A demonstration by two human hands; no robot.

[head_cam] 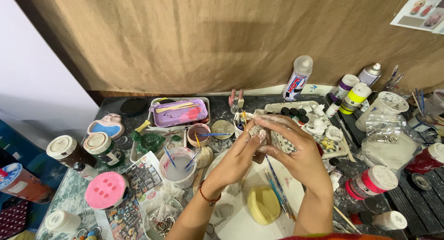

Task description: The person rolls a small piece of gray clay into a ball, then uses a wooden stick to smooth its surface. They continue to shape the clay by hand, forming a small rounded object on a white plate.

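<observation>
Holding both hands together above the white plate (240, 221), I see my left hand (238, 159) and right hand (296, 149) pinching a small pale clay piece (257, 131) between their fingertips. It sits just over the plate, near the yellow sponge (263, 204) and thin brushes (277, 187). A cup of cloudy water (178, 168) stands left of my left wrist.

One head-worn camera looks steeply down and forward from close above the left hand (236, 159) and right hand (296, 152), facing the brown wall (222, 36) beyond them.
</observation>
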